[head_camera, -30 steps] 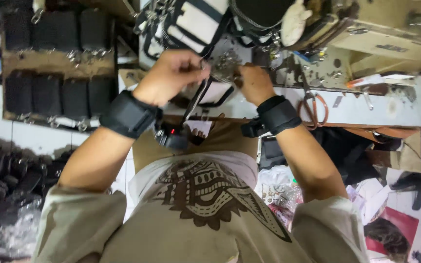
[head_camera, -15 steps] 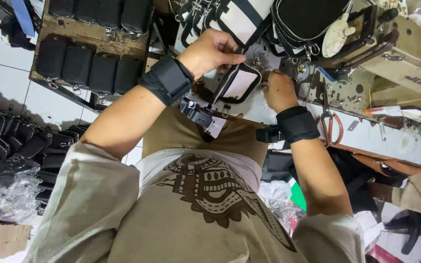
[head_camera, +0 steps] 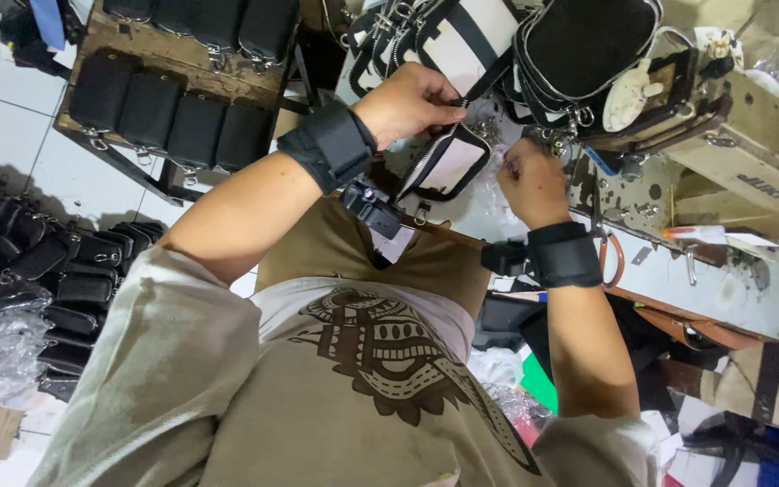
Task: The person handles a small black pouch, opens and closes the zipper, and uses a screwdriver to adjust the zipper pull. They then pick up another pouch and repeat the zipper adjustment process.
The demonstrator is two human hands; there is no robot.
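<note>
Left hand [head_camera: 412, 101] pinches zipper edge of small black-and-white pouch [head_camera: 451, 162], held above worktable [head_camera: 714, 280]. Right hand [head_camera: 532, 180] curled, probably gripping small metal ring; contents unclear. Finished black pouches [head_camera: 169, 126] fill wooden tray [head_camera: 92, 32].

Left hand [head_camera: 412, 101]: raised ahead of the chest, knuckles toward the camera, fingers curled inward with thumb and forefinger pinched together at the tips.
Left wrist: wrapped in a broad black band [head_camera: 331, 144], bent slightly so the hand tips toward the other one.
Left forearm: bare, slanting up from the elbow, sleeve bunched at the upper arm.
Right hand [head_camera: 532, 183]: lower and just beside the left, back of the hand showing, fingers folded down in a loose fist; fingertips hidden.
Right wrist: black band [head_camera: 565, 255], held straight.
Right forearm: bare, rising steeply from the elbow.
</note>
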